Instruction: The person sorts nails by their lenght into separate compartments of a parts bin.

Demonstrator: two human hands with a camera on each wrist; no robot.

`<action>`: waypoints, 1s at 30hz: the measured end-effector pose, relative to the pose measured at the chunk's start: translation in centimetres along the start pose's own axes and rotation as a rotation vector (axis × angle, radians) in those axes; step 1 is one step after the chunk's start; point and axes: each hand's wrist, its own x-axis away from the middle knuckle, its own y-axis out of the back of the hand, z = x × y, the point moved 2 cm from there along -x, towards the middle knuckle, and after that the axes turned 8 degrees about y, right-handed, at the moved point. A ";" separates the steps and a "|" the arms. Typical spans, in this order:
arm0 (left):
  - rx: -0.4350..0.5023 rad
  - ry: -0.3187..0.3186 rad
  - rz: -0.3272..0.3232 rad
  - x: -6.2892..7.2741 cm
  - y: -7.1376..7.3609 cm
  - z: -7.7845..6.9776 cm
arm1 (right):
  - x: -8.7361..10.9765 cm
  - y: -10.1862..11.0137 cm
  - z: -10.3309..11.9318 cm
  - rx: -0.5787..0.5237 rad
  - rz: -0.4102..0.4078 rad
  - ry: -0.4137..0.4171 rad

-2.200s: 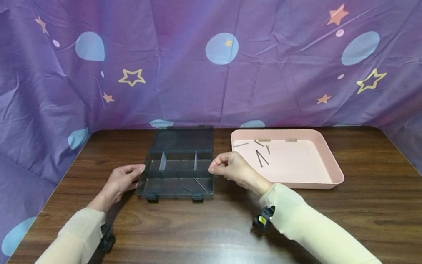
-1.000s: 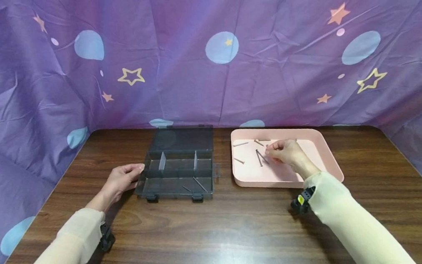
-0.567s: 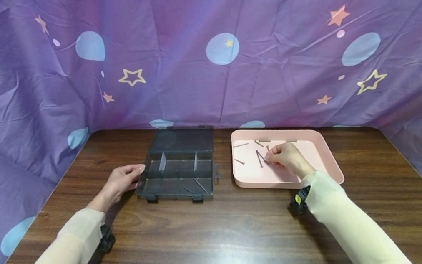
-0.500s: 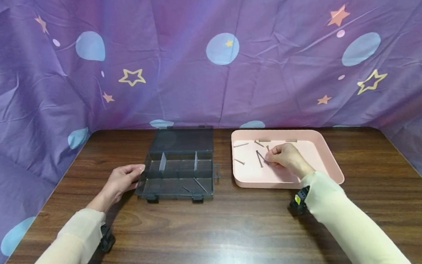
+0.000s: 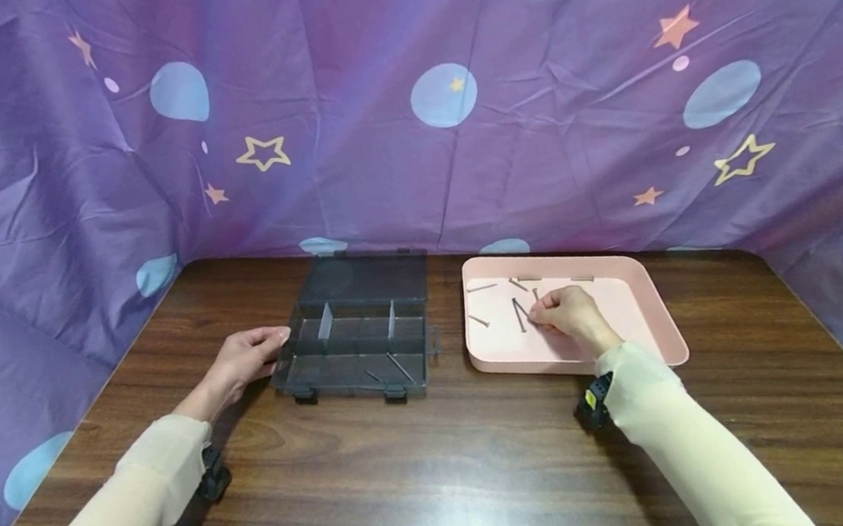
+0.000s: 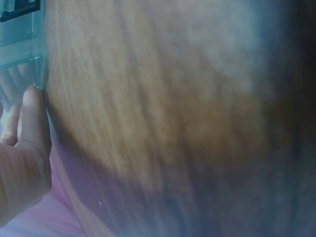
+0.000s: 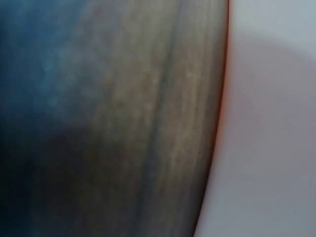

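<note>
behind everything we see a purple fabric backdrop point(image 5: 344, 69) printed with pale blue spots and stars, and before it a dark brown wood-grain table point(image 5: 381, 484). toward the table's right sits a shallow, pink rectangular tray point(image 5: 668, 327). near it, apart on the left, we find a smoky translucent plastic box point(image 5: 333, 371) — its lid point(image 5: 366, 276) laid back, its rear row split by two thin dividers point(image 5: 325, 321).

the left hand point(image 5: 242, 360) grips the box's left side between thumb and fingers. the right hand point(image 5: 571, 315) is at the tray's floor, thumb and fingertips bent together by the lower end of a long, dark metal screw point(image 5: 524, 311) — we cannot tell whether they pinch it. its upper end meets a second dark screw point(image 5: 520, 319). around these lie several shorter, brass-toned metal screws point(image 5: 479, 321). inside the box, we see two slim, dark metal pieces point(image 5: 401, 367) in the front compartment, near its right end.
</note>
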 end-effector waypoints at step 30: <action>0.031 -0.011 0.007 0.1 0.0 -0.1 | 0.2 -0.3 0.1 0.130 -0.049 0.039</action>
